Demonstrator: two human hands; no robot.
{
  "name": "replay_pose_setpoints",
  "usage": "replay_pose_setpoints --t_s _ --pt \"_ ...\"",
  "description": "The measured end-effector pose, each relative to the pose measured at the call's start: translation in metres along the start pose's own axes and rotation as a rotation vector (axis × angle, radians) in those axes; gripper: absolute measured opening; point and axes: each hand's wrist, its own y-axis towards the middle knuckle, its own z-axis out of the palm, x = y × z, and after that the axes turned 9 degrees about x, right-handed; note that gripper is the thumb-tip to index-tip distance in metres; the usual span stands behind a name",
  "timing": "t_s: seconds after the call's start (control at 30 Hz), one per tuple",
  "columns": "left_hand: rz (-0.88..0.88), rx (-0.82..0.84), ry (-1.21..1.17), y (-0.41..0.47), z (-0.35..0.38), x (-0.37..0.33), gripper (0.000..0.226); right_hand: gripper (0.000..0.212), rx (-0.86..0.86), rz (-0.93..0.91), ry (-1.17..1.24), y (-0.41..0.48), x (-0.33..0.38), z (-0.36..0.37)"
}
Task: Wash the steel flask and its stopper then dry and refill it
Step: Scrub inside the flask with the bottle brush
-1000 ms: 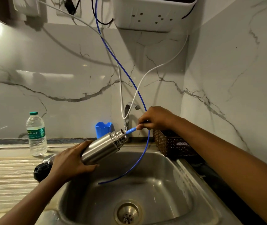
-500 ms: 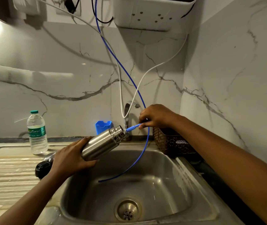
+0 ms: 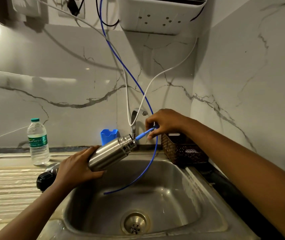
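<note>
Room: a stainless steel sink basin (image 3: pixel 181 196) lies open under the work, with a round drain (image 3: pixel 135 223) at its front. The ribbed drainboard (image 3: pixel 8 184) is on the left and a marble wall (image 3: pixel 252 84) close on the right. A brown woven basket (image 3: pixel 181 150) sits at the sink's rear right corner, just below the right forearm. A chrome tap (image 3: pixel 134 121) is fixed just behind the flask mouth. A thin blue tube (image 3: pixel 154 153) is hung from above, passes the right grip and curves down into the basin; its free end is held clear of the basin floor. A white tube (image 3: pixel 171 70) is run down to the tap.

Flask: the cylindrical brushed-steel flask (image 3: pixel 111 154) is held tilted over the basin's rear left, its threaded mouth up and right, toward the tap.

Left grip (image 3: pixel 76 170): closed round the flask's base end.

Right grip (image 3: pixel 164 122): fingers pinched on a slim blue rod (image 3: pixel 143 134), whose lower end is at the flask mouth; depth inside cannot be told.

A black round stopper (image 3: pixel 44 180) lies on the drainboard, part hidden by the left wrist. A clear plastic water bottle (image 3: pixel 38 142) stands upright at the back left of it. A blue plastic holder (image 3: pixel 108 136) is seen behind the flask, on the dark desk (image 3: pixel 8 149) strip.
</note>
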Motion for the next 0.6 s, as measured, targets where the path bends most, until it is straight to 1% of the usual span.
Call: replay_pose_setpoints --t_s 0.07,0.1,0.17,0.2,0.27,0.3,0.37,0.4,0.43,0.47,0.5,0.57,0.6 --pt "-0.005 -0.022 -0.038 0.0 0.0 -0.001 0.102 0.022 -0.147 -0.043 -0.205 -0.002 0.0 0.006" --pt "-0.007 -0.028 -0.054 0.0 0.0 -0.001 0.103 0.023 -0.183 -0.063 -0.248 -0.002 -0.001 0.008" --pt "-0.003 -0.039 -0.056 0.0 -0.001 0.001 0.102 0.025 -0.171 -0.079 -0.225 -0.003 -0.002 0.011" --pt "0.005 -0.045 -0.05 0.0 -0.002 0.002 0.1 0.026 -0.132 -0.074 -0.161 -0.004 -0.001 0.011" --pt "0.029 -0.044 -0.037 0.0 -0.003 0.002 0.094 0.029 -0.004 -0.052 0.093 -0.007 0.001 0.008" --pt "0.046 -0.033 -0.024 0.0 -0.004 0.002 0.091 0.033 0.1 -0.023 0.254 -0.008 0.0 0.005" --pt "0.076 -0.019 0.01 -0.002 -0.003 0.0 0.087 0.041 0.368 0.077 0.521 -0.009 -0.003 0.001" --pt "0.082 -0.018 0.026 -0.002 -0.001 -0.001 0.087 0.043 0.46 0.125 0.585 -0.009 -0.004 0.0" --pt "0.076 -0.019 0.035 -0.002 0.0 -0.002 0.09 0.042 0.478 0.152 0.589 -0.009 -0.004 0.0" --pt "0.059 -0.025 0.035 -0.002 0.0 -0.003 0.093 0.039 0.428 0.153 0.519 -0.008 -0.003 0.0" --pt "0.032 -0.021 0.019 -0.002 0.0 -0.003 0.097 0.034 0.323 0.129 0.363 -0.008 -0.002 0.003" --pt "-0.02 0.008 -0.066 -0.002 -0.003 -0.003 0.103 0.027 0.008 0.038 -0.04 -0.007 -0.004 0.011" --pt "-0.034 0.018 -0.118 -0.002 -0.004 -0.004 0.104 0.025 -0.165 -0.026 -0.187 -0.007 -0.005 0.017"
